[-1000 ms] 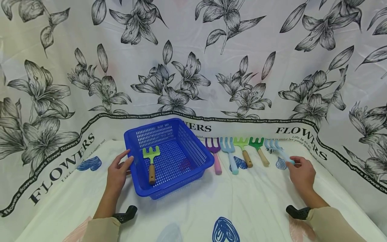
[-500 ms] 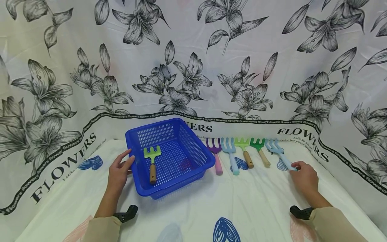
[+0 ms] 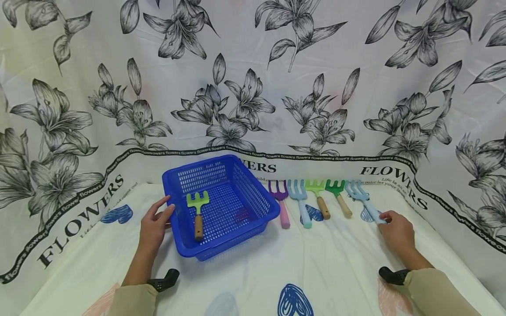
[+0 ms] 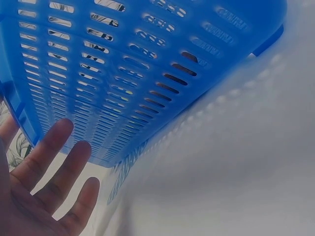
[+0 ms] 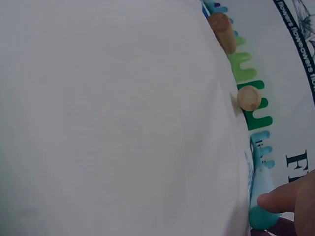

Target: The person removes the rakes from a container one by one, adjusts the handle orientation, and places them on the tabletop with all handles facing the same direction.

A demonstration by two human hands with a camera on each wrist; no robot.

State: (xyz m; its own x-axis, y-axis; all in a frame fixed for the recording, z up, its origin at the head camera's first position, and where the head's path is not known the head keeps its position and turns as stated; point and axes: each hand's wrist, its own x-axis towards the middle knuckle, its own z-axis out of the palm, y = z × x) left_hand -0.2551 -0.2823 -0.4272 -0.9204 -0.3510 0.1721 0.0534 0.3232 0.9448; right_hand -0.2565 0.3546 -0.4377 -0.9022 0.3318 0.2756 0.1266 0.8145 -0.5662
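In the head view my left hand grips the left rim of a blue plastic basket, thumb over the edge. Several of its fingers spread under the rim outside the slotted wall in the left wrist view. A hand fork with light green tines and a brown handle lies inside the basket. At the right, my right hand pinches the handle end of a light blue hand fork, its tines pointing away from me. The right wrist view shows the thumb on top of that handle.
Left of the pinched fork, a row stands between it and the basket: a purple fork with pink handle, another light blue fork, a light green one and a dark green one. Behind hangs a floral curtain.
My right hand has moved slightly toward me, and the handle end of the light blue fork has come down with it. The left hand and basket stay put.
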